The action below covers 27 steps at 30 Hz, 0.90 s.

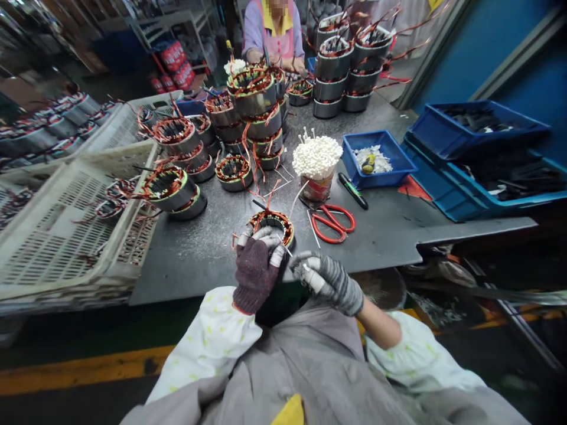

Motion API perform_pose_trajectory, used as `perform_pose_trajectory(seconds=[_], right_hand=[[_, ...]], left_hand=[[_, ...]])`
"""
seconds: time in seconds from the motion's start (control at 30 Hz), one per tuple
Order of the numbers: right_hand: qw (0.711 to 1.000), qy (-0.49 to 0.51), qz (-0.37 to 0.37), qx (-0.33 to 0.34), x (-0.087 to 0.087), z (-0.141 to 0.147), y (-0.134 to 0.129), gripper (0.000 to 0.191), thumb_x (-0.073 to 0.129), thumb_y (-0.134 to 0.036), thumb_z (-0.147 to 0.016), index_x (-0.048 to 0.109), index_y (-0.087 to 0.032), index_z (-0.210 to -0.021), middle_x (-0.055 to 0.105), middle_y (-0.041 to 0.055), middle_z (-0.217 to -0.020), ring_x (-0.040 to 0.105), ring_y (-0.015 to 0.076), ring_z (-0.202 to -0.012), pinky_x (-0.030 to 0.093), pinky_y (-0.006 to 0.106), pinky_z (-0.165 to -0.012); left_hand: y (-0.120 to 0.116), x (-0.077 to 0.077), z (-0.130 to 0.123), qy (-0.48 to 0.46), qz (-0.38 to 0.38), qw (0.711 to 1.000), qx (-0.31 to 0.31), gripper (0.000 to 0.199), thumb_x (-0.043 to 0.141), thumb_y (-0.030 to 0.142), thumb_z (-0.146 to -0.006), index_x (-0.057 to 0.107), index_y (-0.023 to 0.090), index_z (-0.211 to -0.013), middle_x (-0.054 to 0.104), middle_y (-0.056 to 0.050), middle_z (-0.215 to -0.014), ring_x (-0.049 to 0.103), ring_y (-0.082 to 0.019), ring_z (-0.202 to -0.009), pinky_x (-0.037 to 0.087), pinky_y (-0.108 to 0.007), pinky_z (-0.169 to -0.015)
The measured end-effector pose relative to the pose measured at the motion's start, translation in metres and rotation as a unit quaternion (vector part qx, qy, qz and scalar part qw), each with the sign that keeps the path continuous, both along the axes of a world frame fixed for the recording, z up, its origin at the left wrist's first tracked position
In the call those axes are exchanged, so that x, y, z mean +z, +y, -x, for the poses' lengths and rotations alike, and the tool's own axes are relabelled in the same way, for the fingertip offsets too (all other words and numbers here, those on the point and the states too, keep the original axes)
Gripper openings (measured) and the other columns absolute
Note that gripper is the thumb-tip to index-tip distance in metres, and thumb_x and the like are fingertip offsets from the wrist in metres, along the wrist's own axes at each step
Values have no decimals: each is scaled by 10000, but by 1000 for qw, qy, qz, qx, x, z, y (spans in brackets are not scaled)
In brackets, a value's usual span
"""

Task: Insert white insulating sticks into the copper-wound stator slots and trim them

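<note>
A motor stator, a steel ring with copper windings and orange lead wires, lies on the table in front of me. My left hand, in a dark maroon glove with pale fingertips, grips its near rim. My right hand, in a grey striped glove, is closed in a pinch just right of the stator. A thin white cable tie runs from the ring's near edge toward those fingertips. The end inside the pinch is hidden. Red-handled scissors lie beyond my right hand.
A cup packed with white ties stands behind the scissors, beside a black-and-green cutter and a blue bin. Stacked stators fill the back left. Plastic crates border the left; blue trays the right. A co-worker sits opposite.
</note>
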State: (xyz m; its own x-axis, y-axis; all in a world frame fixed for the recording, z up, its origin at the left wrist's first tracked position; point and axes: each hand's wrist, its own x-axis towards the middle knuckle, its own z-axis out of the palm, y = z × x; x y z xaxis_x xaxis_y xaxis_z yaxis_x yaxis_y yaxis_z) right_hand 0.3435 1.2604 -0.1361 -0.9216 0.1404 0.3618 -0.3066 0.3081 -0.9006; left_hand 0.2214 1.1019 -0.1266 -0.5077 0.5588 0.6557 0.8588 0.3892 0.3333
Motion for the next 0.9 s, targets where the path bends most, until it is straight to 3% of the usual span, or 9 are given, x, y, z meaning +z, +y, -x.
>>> perform_pose_trajectory(seconds=[0.1, 0.23, 0.33, 0.5, 0.67, 0.8, 0.9], right_hand=[[991, -40, 115, -47, 2, 26, -1, 329, 582, -522, -940, 724, -226, -912, 744, 66, -885, 686, 174, -739, 589, 320, -701], [938, -148, 310, -53, 1, 39, -8, 376, 768, -563, -776, 647, -225, -889, 640, -34, -599, 556, 125, -458, 472, 255, -432], [929, -147, 334, -65, 4, 35, -11, 365, 802, -527, -734, 622, -225, -831, 594, -55, -562, 525, 111, -454, 453, 242, -431], [968, -119, 192, -107, 0, 40, -8, 229, 719, -448, -805, 657, -228, -784, 646, -12, -647, 567, 139, -556, 511, 283, -543], [990, -23, -61, -128, -7, 47, 6, 217, 598, -388, -912, 744, -227, -901, 723, 56, -817, 647, 198, -738, 534, 341, -715], [948, 33, -295, -116, 6, 46, 12, 274, 564, -400, -955, 763, -212, -963, 721, 89, -902, 626, 211, -782, 486, 350, -736], [905, 87, -381, -170, 24, 45, 9, 298, 537, -351, -954, 721, -195, -779, 656, 78, -736, 566, 210, -679, 437, 353, -656]], left_hand=[[6, -2, -2, -31, -51, 997, 38, 191, 626, 255, -956, 619, 216, -1143, 752, -51, -1104, 655, -224, -1197, 401, -484, -1154], [10, 4, -2, -43, -68, 997, 16, 107, 621, 272, -960, 641, 231, -1057, 761, -23, -1044, 688, -205, -1089, 430, -478, -1113], [10, 7, -1, -33, -50, 998, 4, 84, 589, 250, -967, 652, 232, -1020, 761, -19, -1041, 695, -202, -1067, 397, -496, -1133], [8, 6, 1, -5, -47, 999, -26, 146, 565, 204, -947, 659, 230, -1056, 765, -22, -1039, 684, -205, -1108, 378, -496, -1162], [0, 12, 1, 0, -8, 998, -56, 170, 595, 230, -943, 653, 233, -1103, 761, -31, -1100, 682, -211, -1134, 378, -499, -1166], [-1, 15, 2, 7, -4, 996, -93, 207, 581, 212, -943, 653, 233, -1136, 765, -30, -1084, 676, -214, -1149, 381, -493, -1155], [4, 13, 4, 5, -6, 997, -72, 219, 577, 228, -930, 668, 220, -1129, 749, -58, -1153, 647, -242, -1206, 404, -494, -1122]])
